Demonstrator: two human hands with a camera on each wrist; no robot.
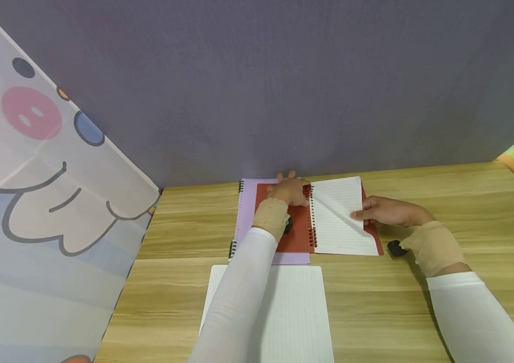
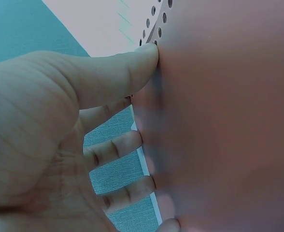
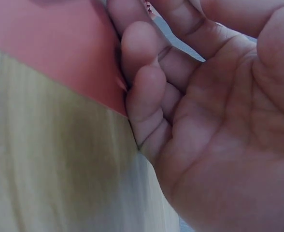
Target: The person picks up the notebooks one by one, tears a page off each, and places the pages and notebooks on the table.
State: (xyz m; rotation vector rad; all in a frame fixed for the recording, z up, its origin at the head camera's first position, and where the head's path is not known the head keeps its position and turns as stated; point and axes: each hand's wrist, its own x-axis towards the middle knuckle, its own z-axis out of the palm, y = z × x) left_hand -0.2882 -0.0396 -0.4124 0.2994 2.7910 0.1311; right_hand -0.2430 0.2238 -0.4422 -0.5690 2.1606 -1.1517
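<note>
A red spiral notebook point(image 1: 294, 237) lies open near the back of the table, its lined white page point(image 1: 336, 222) facing up on the right. My left hand point(image 1: 289, 191) rests on the red left side by the top of the coil, fingers spread. The left wrist view shows its thumb and fingertips touching the edge of the red cover point(image 2: 229, 121), beside the punched holes. My right hand point(image 1: 390, 210) pinches the page's right edge, thumb on top. In the right wrist view, curled fingers sit against the red back cover point(image 3: 60, 53). Under the red notebook is a purple spiral notebook point(image 1: 247, 201).
A white lined notebook or pad point(image 1: 297, 307) lies nearer the front, partly under my left forearm. Behind the notebooks rises a grey panel point(image 1: 284, 101). A cartoon-printed wall point(image 1: 34, 201) stands at the left of the wooden table point(image 1: 170, 282).
</note>
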